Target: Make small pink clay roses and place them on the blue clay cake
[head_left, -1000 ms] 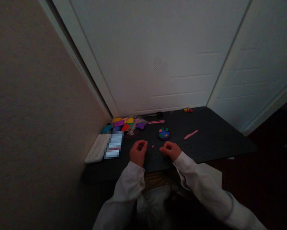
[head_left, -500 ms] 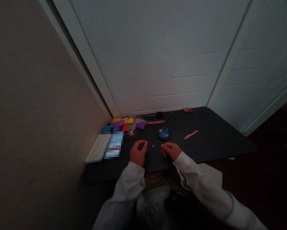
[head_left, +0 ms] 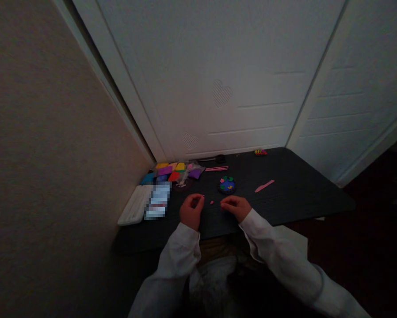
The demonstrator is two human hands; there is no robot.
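Observation:
My left hand [head_left: 191,212] is closed in a pinch, with a tiny bit of pink clay [head_left: 203,195] showing at its fingertips. Across from it, my right hand [head_left: 237,208] has thumb and fingers pressed together; whatever is between them is too small to make out. A small pink clay lump [head_left: 212,202] lies on the dark table between the two hands. Just beyond my right hand sits a round dark dish [head_left: 227,191] with a blue surface, bearing green, pink and yellow clay pieces.
A pink clay knife [head_left: 265,186] lies to the right. Pink tweezer-like sticks [head_left: 217,168], dark-handled scissors [head_left: 220,158] and a small colourful piece [head_left: 260,152] lie farther back. Coloured clay packets [head_left: 165,171], a white tray [head_left: 135,205] and a blurred packet [head_left: 158,201] are left.
My right hand's fingertips have shifted slightly left, towards the pink lump, and its fingers have straightened into a pinch. My left hand has stayed in place.

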